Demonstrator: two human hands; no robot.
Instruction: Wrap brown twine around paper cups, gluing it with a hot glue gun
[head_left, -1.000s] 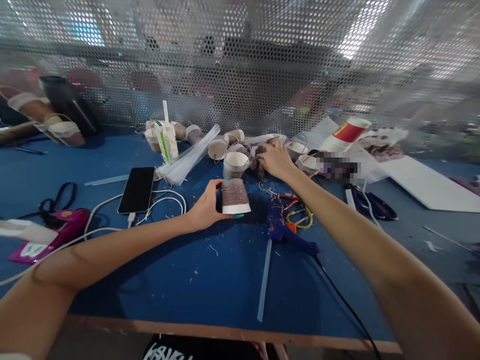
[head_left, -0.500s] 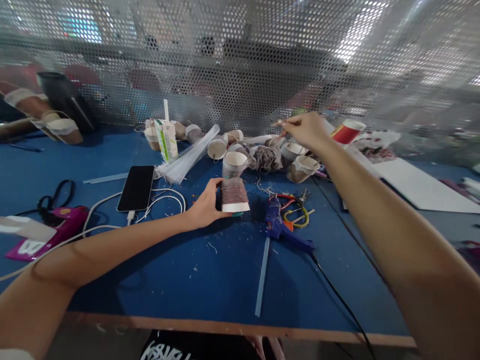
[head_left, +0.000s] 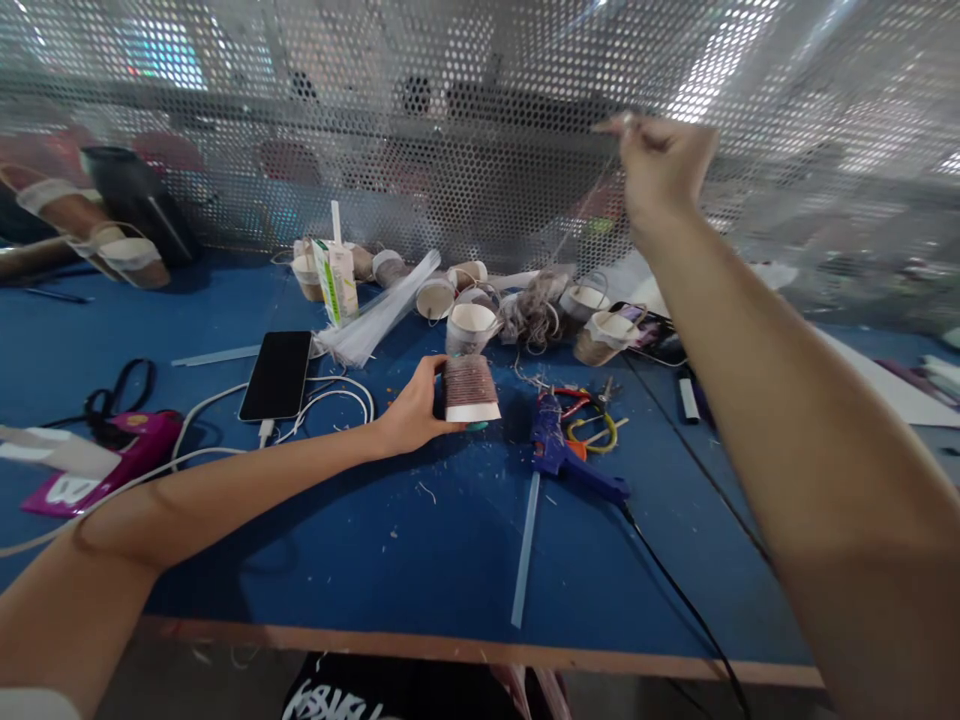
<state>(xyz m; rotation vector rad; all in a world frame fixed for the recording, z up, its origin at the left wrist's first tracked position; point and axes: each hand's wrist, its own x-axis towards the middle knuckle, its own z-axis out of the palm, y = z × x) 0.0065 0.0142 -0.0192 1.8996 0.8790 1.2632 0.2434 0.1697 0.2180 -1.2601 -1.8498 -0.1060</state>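
Observation:
My left hand grips a paper cup wrapped in rows of brown twine, with its white rim toward me. My right hand is raised high at the right, fingers pinched on a thin strand of twine. The strand slants down toward a loose grey-brown tangle of twine among the cups at the back. Directly behind the wrapped cup is another handled cup. A blue glue gun lies to the right of my left hand, a clear glue stick projecting from its rear.
Scissors with a yellow handle lie beside the glue gun, whose black cord trails off the front edge. Left are a phone on a white cable, a drink carton and a bundle of glue sticks. A perforated metal screen stands behind.
My right hand has risen up and to the right, drawing the twine strand upward, and the tangle has shifted a little. My left hand and the wrapped cup have stayed nearly still.

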